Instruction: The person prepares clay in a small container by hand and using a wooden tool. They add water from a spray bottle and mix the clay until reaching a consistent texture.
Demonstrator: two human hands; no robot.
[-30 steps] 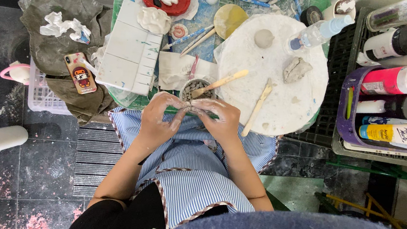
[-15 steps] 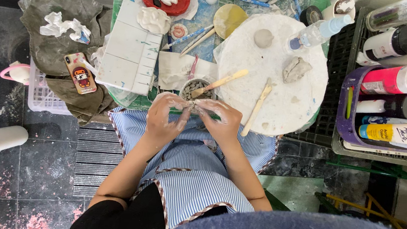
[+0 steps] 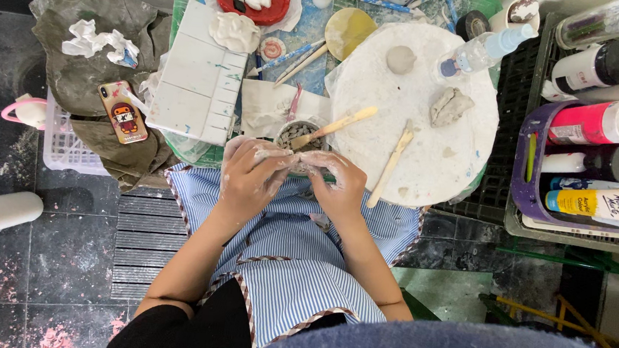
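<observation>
Pinched between the curled, clay-smeared fingers of the left hand (image 3: pixel 251 180) and right hand (image 3: pixel 334 185) above the striped apron (image 3: pixel 294 270), a small clay piece (image 3: pixel 297 167) is held, with a bowl (image 3: pixel 300 132) at twelve o'clock and a round white board (image 3: pixel 430 155) at two o'clock.

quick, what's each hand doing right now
Left hand: fingers curled shut on a small lump of grey clay.
Right hand: fingers closed on the same lump of clay, pressing it from the other side.
</observation>
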